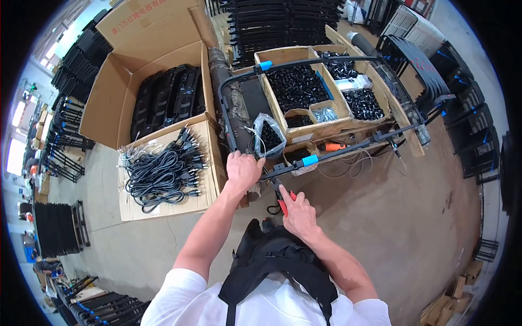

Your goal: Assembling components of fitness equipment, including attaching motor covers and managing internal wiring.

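Observation:
A black tubular metal frame [348, 149] with rounded corners and bits of blue tape lies across the work stand in front of me. My left hand [243, 169] is closed round the frame's near left corner. In my right hand [300, 215] is a pair of red-handled pliers [283, 207], its index finger stretched along the tool. The pliers' dark head meets the underside of the frame's near bar, just right of my left hand; what the jaws grip is too small to tell. A clear plastic bag [269, 136] of small black parts sits inside the frame's left end.
A wooden tray [304, 131] holds black parts and silver screws in compartments. Left of it, coiled black cables [163, 174] lie on cardboard beside an open carton [103, 108] of black panels. An orange-handled tool [333, 146] rests under the frame. Stacked black frames [288, 27] stand behind.

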The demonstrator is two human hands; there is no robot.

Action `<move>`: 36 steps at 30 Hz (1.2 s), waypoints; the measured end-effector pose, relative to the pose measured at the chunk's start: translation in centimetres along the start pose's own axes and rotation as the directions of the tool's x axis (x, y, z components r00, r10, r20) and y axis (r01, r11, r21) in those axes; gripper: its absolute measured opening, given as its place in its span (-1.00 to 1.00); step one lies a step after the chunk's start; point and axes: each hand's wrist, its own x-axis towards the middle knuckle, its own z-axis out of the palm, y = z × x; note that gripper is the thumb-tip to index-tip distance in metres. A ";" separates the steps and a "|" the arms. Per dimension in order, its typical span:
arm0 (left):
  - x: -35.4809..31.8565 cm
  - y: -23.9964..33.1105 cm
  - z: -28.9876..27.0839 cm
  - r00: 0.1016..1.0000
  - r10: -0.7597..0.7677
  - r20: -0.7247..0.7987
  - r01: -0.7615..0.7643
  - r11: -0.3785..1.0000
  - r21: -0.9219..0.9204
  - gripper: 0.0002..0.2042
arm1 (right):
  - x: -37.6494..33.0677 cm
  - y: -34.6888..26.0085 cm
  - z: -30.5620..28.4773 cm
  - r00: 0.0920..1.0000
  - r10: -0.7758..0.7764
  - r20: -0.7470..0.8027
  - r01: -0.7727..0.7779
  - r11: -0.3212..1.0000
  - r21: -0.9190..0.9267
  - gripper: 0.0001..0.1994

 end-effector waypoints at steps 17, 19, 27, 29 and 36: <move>0.4 1.4 4.1 0.986 0.020 0.168 0.035 0.949 -0.313 -0.56 | 0.1 -2.8 2.0 0.995 0.054 -0.089 -0.057 0.998 -0.040 -0.18; 0.6 1.6 4.3 0.985 -0.013 0.174 0.068 0.948 -0.312 -0.57 | 0.3 -2.9 2.7 0.990 0.044 -0.136 -0.056 0.994 -0.089 -0.21; 0.8 1.6 5.1 0.982 -0.102 0.159 0.153 0.923 -0.353 -0.61 | 1.3 -1.5 2.6 0.993 0.111 -0.025 -0.108 0.987 0.118 -0.13; 0.9 1.6 5.0 0.986 -0.098 0.138 0.141 0.926 -0.350 -0.61 | 1.6 1.5 3.6 0.996 0.068 0.055 -0.084 0.915 0.395 -0.03; 1.0 1.9 5.0 0.986 -0.098 0.137 0.140 0.930 -0.340 -0.61 | 3.1 6.1 6.9 0.903 -0.148 0.403 -0.400 0.049 0.915 -0.06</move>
